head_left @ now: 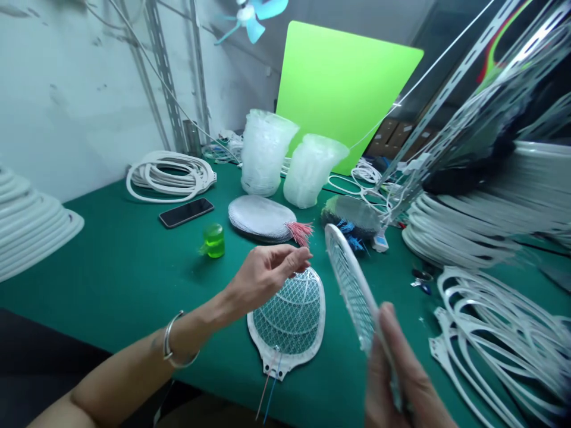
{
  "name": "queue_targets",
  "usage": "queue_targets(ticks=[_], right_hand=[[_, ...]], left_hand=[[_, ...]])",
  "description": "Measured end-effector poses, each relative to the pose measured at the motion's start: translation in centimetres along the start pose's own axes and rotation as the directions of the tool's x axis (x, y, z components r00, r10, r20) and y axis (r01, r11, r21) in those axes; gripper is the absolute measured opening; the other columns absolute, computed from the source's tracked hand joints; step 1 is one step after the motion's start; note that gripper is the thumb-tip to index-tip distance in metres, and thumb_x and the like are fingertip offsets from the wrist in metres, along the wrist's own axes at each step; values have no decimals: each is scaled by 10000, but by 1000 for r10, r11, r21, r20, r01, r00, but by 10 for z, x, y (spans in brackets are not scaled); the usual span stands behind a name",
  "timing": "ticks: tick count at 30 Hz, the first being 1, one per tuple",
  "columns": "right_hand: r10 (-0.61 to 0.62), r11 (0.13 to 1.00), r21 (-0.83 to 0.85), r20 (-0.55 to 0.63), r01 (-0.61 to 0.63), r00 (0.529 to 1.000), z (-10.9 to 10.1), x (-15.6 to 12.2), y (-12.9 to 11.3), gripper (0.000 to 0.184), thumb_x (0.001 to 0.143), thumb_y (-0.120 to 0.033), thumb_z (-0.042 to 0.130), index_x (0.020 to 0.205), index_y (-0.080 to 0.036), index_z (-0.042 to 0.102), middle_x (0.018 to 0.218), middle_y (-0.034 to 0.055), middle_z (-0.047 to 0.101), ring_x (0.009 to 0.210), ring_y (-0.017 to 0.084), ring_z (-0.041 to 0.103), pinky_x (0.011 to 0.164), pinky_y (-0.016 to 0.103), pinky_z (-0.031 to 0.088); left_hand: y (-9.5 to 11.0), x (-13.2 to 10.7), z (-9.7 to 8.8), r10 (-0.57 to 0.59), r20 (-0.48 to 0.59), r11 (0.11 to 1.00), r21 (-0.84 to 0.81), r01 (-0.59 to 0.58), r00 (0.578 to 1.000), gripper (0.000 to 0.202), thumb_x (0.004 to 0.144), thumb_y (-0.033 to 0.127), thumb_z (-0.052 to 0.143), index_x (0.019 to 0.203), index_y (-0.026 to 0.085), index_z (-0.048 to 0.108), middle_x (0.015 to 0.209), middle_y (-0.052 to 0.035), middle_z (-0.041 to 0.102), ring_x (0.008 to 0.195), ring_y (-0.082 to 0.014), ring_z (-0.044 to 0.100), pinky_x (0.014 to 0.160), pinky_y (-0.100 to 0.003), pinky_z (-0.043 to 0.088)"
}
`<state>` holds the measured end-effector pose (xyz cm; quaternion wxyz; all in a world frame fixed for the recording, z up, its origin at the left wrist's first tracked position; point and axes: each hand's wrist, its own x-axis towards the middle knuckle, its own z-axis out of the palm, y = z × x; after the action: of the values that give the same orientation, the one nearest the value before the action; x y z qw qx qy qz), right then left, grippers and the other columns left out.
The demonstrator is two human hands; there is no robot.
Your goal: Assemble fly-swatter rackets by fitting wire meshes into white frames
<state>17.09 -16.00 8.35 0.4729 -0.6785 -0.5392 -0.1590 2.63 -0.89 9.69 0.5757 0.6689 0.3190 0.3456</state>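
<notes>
My right hand (pixel 397 380) grips a white mosquito-swatter head (pixel 352 270), holding it nearly edge-on above the table. My left hand (pixel 267 270) has its thumb and fingers pinched together; whatever they hold, if anything, is too small to make out. Beneath that hand lies another swatter head (pixel 289 324) with a mesh, and a red and a blue wire come out of its base. Just beyond sits a stack of oval mesh sheets (pixel 261 217) with a bundle of red wires (pixel 300 230). To its right is a darker mesh stack (pixel 352 215) with blue wires.
A green jar (pixel 214 241) and a phone (pixel 186 213) lie left on the green table (pixel 147 273). Two translucent stacks (pixel 267 151) stand at the back before a lime-green board (pixel 343 89). White frames (pixel 499 339) crowd the right; more frames (pixel 169 175) lie back left.
</notes>
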Motion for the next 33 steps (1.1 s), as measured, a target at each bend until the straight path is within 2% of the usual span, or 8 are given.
queue_targets(ticks=[4,7,10,11,13,15,17,33], right_hand=[[-351,936,91,126,341,928,34,2,-34,599,843,-7,533,1398,-225,476,1273,41,633,1118,217,633,954,302,525],[-463,877,267,237,401,854,39,6,-36,585,866,-184,599,1427,-160,430,1352,90,568,1239,270,535,1013,376,491],[-18,961,272,265,-57,964,33,14,-9,637,842,-437,629,1416,-227,449,1384,79,548,1255,313,518,971,438,521],[214,931,234,269,-279,939,32,16,6,641,828,-470,635,1402,-240,464,1389,83,543,1232,320,541,929,431,548],[563,725,194,386,-661,731,36,16,36,699,778,-538,664,1379,-230,485,1379,109,548,1149,332,602,815,401,599],[653,481,165,588,-861,477,47,9,60,660,725,-589,689,1242,-185,608,1260,132,632,1030,338,660,719,383,619],[651,350,147,672,-925,353,58,0,74,590,669,-592,733,1063,-154,695,1106,129,702,951,334,681,661,361,618],[672,346,192,632,-918,386,79,-18,99,622,640,-494,801,1123,-121,681,1001,104,739,880,274,697,720,336,602]], left_hand=[[16,-25,3,-69,-97,932,-362,30,993,396,852,440,664,1119,152,616,1029,-98,723,911,-215,699,796,-300,557],[8,-29,-12,-151,-195,911,-408,60,969,354,839,366,694,1098,138,619,975,-100,737,829,-194,709,773,-285,567],[-10,-23,-41,-255,-181,897,-410,163,950,328,859,334,661,1113,128,632,1019,-123,731,790,-200,717,743,-298,581],[-18,-20,-50,-295,-165,892,-400,209,941,310,862,318,652,1105,126,639,1021,-127,731,784,-201,718,727,-296,583],[-32,-13,-64,-382,-98,873,-364,324,919,269,870,297,631,1075,125,656,1012,-129,733,769,-192,716,704,-285,581],[-46,-7,-67,-454,-21,846,-322,424,891,243,871,296,622,1031,118,669,993,-125,736,738,-170,708,698,-272,572],[-59,-2,-62,-507,24,820,-295,490,862,258,862,304,628,1032,112,660,976,-119,738,728,-156,701,708,-268,561],[-103,12,-41,-446,-245,843,208,496,861,331,787,442,629,875,129,693,771,-65,718,641,-175,654,556,-245,502]])
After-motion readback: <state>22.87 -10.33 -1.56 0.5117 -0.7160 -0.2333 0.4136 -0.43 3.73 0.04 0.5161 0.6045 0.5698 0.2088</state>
